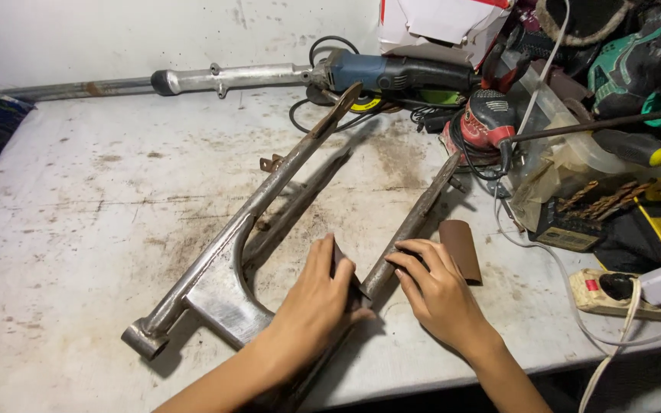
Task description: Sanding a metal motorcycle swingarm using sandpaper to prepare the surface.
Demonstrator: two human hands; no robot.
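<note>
Down at the bottom middle of the frame, the person's left hand [319, 294] is pressed flat over the near end of a bare metal swingarm [227, 264], with a dark bit of sandpaper [340, 260] tucked under the fingers, so the hand is clamped down on that rather than wrapped around anything. Right next to it, the right hand [437, 287] sits with its fingers together, fingertips touching the lower end of the swingarm's right leg; whether it's pinching anything there is hard to tell. Just beside that hand, a folded brown sandpaper sheet [460, 248] lies loose on the stained white workbench [78, 191].

The swingarm itself is a fork shape, spreading from the bottom centre up toward the middle top of the frame, one leg running up-left-to-centre, the other angling to the right.

Lower right there's a white power strip [613, 294] with cables. Above it, a case of drill bits [598, 203] and a yellow-tipped screwdriver [636, 149]. Further up, a red power tool [487, 122], then a blue angle grinder [392, 76] and a silver fork tube [223, 80] along the wall.
</note>
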